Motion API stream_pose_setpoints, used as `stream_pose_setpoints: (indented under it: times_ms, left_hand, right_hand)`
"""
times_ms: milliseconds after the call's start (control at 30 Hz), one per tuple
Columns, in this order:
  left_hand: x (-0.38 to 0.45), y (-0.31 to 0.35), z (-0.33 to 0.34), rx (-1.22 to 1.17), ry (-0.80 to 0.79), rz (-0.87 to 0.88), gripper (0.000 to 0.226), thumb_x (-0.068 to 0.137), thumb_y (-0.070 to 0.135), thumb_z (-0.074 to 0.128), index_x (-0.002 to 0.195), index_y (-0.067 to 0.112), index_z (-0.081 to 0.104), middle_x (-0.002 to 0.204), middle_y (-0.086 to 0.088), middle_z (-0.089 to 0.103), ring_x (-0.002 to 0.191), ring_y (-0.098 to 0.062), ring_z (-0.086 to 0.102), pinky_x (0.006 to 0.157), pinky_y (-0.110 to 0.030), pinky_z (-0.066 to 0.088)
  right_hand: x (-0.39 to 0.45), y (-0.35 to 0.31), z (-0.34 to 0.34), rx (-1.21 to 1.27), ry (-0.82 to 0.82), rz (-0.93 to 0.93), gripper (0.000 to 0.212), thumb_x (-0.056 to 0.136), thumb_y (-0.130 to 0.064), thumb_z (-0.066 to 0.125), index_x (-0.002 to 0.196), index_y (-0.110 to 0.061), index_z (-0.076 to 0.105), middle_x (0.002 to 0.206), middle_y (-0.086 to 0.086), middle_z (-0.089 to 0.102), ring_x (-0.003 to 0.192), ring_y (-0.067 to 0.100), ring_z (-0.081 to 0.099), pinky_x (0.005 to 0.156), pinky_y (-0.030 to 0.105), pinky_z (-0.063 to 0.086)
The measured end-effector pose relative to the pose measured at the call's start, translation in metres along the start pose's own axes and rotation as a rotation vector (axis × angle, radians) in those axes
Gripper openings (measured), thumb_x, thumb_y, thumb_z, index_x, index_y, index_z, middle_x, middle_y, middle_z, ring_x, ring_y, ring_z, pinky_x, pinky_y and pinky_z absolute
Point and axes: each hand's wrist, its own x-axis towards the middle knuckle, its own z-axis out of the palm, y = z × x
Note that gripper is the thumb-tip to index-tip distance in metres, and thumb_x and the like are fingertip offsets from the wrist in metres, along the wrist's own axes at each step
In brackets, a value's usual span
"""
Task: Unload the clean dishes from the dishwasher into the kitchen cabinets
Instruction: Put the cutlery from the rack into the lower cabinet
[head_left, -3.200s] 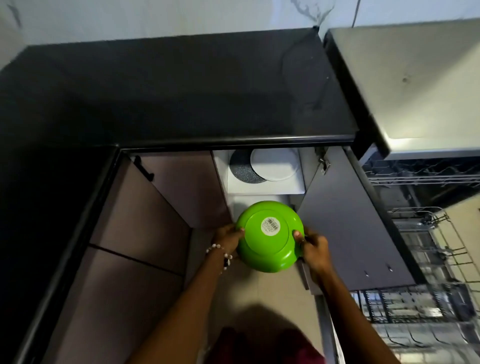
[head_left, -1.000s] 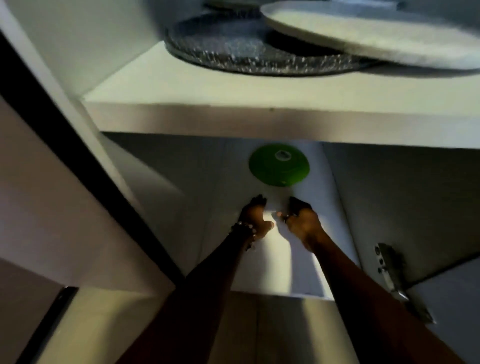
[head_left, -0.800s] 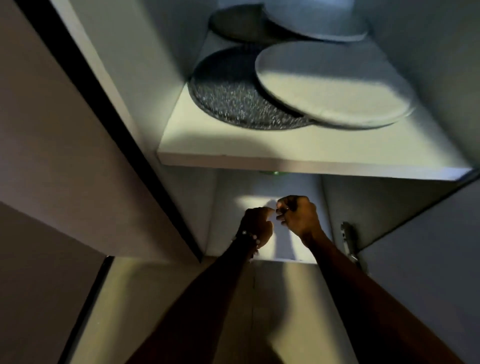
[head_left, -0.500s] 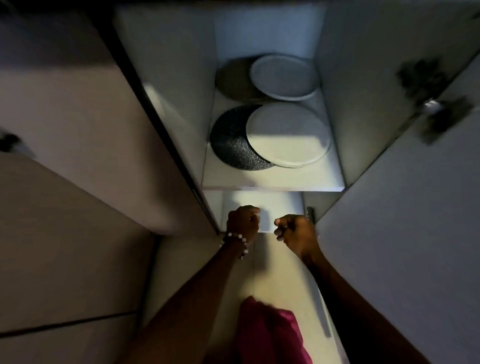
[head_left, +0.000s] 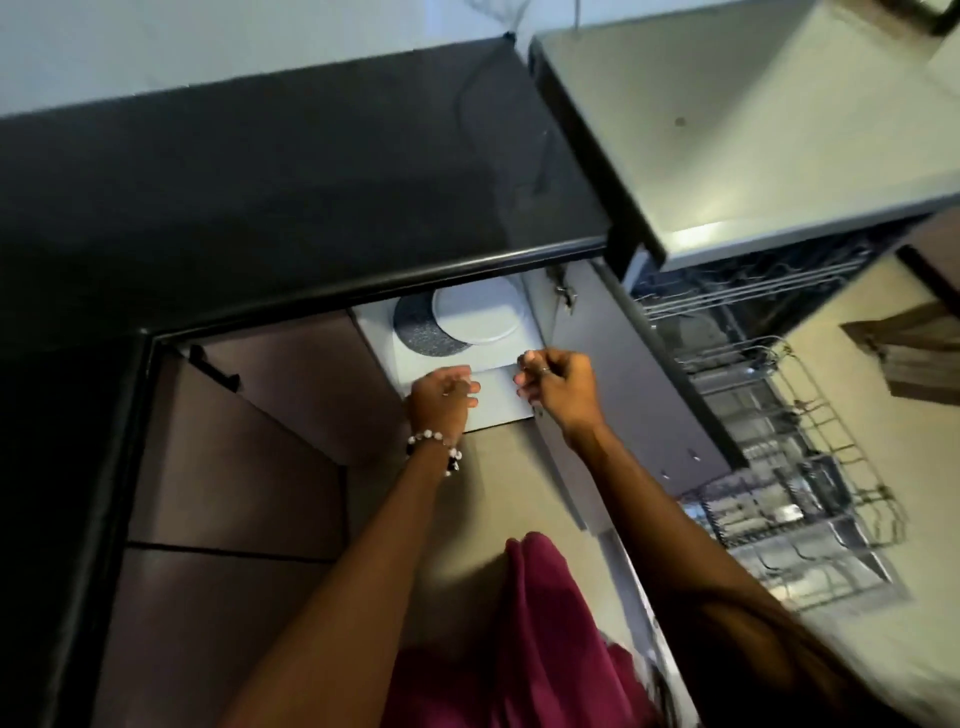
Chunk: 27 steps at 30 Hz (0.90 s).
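My left hand (head_left: 441, 399), with a bead bracelet on the wrist, and my right hand (head_left: 557, 383) hover side by side in front of the open lower cabinet. Both have loosely curled fingers and hold nothing. Just beyond them, the cabinet's upper shelf (head_left: 415, 361) carries a white plate (head_left: 478, 317) lying partly over a dark speckled plate (head_left: 413, 332). A bare strip of the lower shelf (head_left: 498, 408) shows between my hands. The green bowl is out of sight. At the right the dishwasher stands open with its lower rack (head_left: 810, 514) pulled out.
A black countertop (head_left: 291, 197) overhangs the cabinet. The right cabinet door (head_left: 644, 395) stands open between my right arm and the dishwasher. A brown door with a black handle (head_left: 214, 370) is at the left. The dishwasher's upper rack (head_left: 748, 291) sits under its light top (head_left: 753, 130).
The green bowl was set on the lower shelf and let go. Both hands have drawn back out of the cabinet, and my view has risen above the countertop.
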Motion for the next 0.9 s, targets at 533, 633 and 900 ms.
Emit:
stream_pose_setpoints:
  times_ms: [533, 633, 900]
  left_hand:
    - [-0.161, 0.116, 0.219, -0.098, -0.364, 0.286, 0.016, 0.092, 0.003, 0.053, 0.101, 0.002, 0.067, 0.056, 0.01, 0.068, 0.045, 0.001, 0.058, 0.048, -0.015, 0.047]
    - [-0.189, 0.11, 0.28, -0.063, -0.444, 0.274, 0.017, 0.093, 0.002, 0.052, 0.102, 0.001, 0.066, 0.064, 0.005, 0.068, 0.046, 0.001, 0.058, 0.05, -0.013, 0.048]
    - [-0.207, 0.028, 0.405, 0.276, -0.524, 0.177, 0.018, 0.086, -0.001, 0.057, 0.1, -0.001, 0.068, 0.079, -0.015, 0.071, 0.054, -0.011, 0.062, 0.05, -0.02, 0.051]
  right_hand:
    - [-0.113, -0.023, -0.244, 0.279, 0.379, -0.058, 0.02, 0.098, -0.013, 0.049, 0.093, -0.001, 0.064, 0.068, 0.007, 0.062, 0.05, 0.009, 0.054, 0.051, 0.023, 0.044]
    - [-0.117, 0.001, -0.304, 0.295, 0.44, -0.003, 0.019, 0.098, -0.013, 0.05, 0.09, -0.003, 0.064, 0.067, 0.007, 0.062, 0.048, 0.008, 0.053, 0.051, 0.022, 0.046]
    - [-0.115, 0.084, -0.42, 0.31, 0.542, 0.19, 0.019, 0.097, -0.01, 0.051, 0.091, -0.002, 0.066, 0.07, 0.008, 0.064, 0.055, 0.015, 0.056, 0.052, 0.023, 0.049]
